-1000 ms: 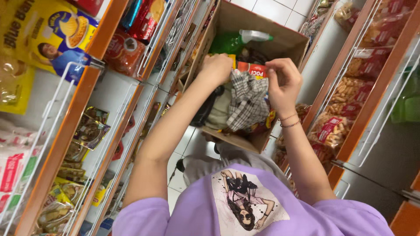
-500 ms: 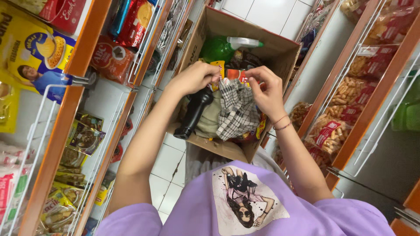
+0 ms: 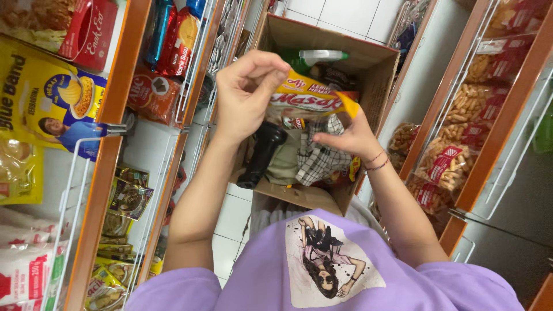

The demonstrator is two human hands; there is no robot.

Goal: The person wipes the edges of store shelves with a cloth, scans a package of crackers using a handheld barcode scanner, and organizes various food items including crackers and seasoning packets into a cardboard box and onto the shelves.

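Shelves (image 3: 86, 190) of packets line the left. The left hand (image 3: 245, 92) pinches the top edge of a yellow-red packet (image 3: 308, 98), held above an open box (image 3: 368, 63). The right hand (image 3: 345, 138) grips the packet's lower right side, fingers seemingly curled behind it. A checked cloth (image 3: 317, 164) lies below.

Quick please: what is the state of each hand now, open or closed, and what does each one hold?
Left hand: closed, pinching the top edge of the yellow-and-red packet.
Right hand: closed on the same packet's lower right end, above the cardboard box.
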